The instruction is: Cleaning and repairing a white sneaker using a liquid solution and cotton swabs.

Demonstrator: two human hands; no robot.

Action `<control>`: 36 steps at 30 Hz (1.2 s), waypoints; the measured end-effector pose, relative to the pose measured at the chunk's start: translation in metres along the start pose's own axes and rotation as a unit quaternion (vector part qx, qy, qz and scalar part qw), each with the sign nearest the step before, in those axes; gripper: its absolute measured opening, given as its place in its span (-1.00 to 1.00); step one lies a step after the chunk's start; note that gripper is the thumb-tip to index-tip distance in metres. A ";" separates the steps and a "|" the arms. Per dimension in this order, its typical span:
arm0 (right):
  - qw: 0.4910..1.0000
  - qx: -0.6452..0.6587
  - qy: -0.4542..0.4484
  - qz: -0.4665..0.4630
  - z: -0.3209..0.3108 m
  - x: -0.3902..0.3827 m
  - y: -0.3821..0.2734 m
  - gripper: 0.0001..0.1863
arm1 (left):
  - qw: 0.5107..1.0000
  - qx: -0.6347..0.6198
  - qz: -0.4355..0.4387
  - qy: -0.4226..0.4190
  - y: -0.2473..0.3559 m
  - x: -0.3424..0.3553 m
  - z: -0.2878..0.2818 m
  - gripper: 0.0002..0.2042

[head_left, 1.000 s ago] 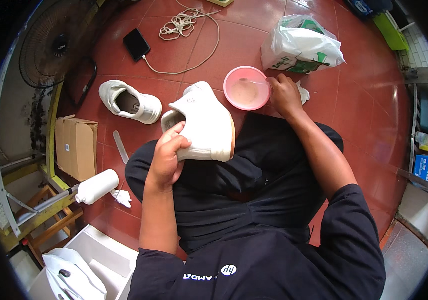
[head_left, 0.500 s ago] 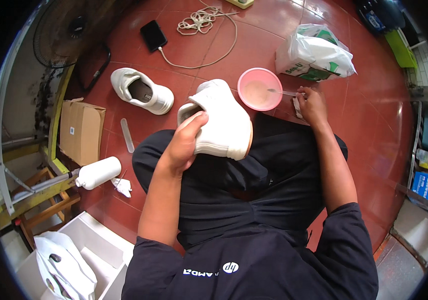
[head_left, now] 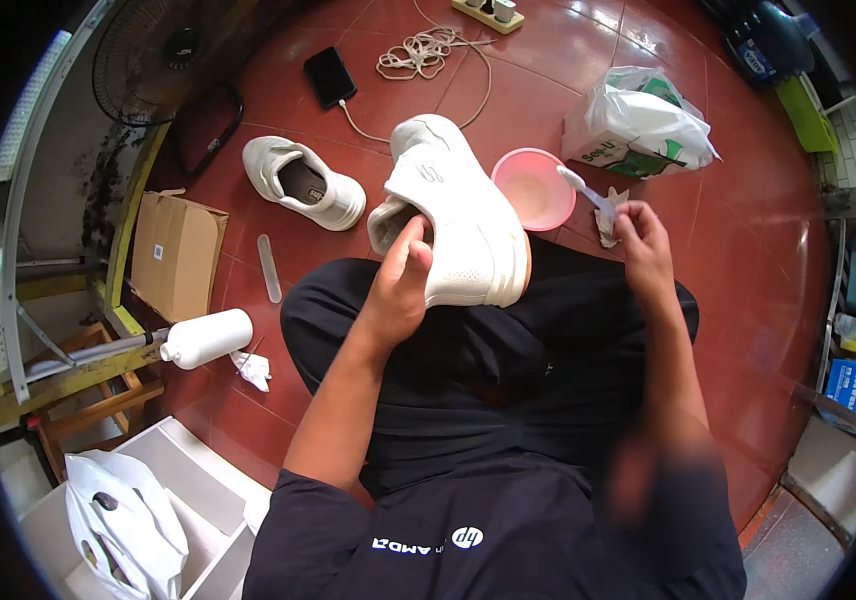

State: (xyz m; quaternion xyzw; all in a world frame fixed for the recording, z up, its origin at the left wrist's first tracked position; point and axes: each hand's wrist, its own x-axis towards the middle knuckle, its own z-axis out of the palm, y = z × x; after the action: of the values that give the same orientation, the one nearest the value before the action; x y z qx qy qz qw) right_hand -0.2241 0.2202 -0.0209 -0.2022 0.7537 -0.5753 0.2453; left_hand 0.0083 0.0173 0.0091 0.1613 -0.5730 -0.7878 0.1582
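Observation:
My left hand (head_left: 400, 290) grips a white sneaker (head_left: 468, 225) by its collar, thumb at the opening. The shoe is tilted above my lap, its tan sole edge showing on the right. In my right hand (head_left: 646, 250) is a slim toothbrush (head_left: 588, 190) with a pale handle, pinched between thumb and fingers. Its whitish head is raised over the right rim of a pink bowl (head_left: 560, 212), which holds cloudy liquid and is partly hidden behind the sneaker. The matching white sneaker (head_left: 333, 203) rests on the floor at the left.
Crumpled tissue (head_left: 608, 222) lies beside the bowl, a plastic bag (head_left: 638, 130) behind it. A phone (head_left: 329, 78) with its cable (head_left: 423, 55) is farther back. At left are a cardboard box (head_left: 180, 260), clear strip (head_left: 268, 268), white bottle (head_left: 206, 338) and white box (head_left: 210, 455).
My right hand has lifted the toothbrush out of the bowl and turned its head upward. The left hand still holds the sneaker, now turned slightly. The whole view has shifted a little.

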 end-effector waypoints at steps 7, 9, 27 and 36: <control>0.998 0.023 -0.056 0.019 0.038 -0.088 -0.066 -0.90 | 0.996 0.029 0.060 0.063 -0.009 -0.005 0.027 -0.02; 0.996 -0.047 -0.073 0.020 0.041 -0.093 -0.064 -0.86 | 0.990 0.032 0.087 0.108 -0.018 -0.007 0.032 -0.03; 0.946 -0.282 -0.089 -0.134 0.060 -0.074 -0.070 -0.83 | 0.993 -0.004 0.077 0.094 -0.020 -0.006 0.025 -0.04; 0.950 -0.269 -0.131 -0.093 0.050 -0.073 -0.077 -0.82 | 0.994 -0.038 0.061 0.083 -0.021 -0.007 0.023 -0.05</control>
State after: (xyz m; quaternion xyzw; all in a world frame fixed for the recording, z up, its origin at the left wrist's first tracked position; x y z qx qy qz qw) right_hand -0.1339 0.2044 0.0527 -0.4029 0.8199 -0.3397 0.2236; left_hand 0.0031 0.0462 -0.0036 0.1847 -0.5362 -0.7818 0.2593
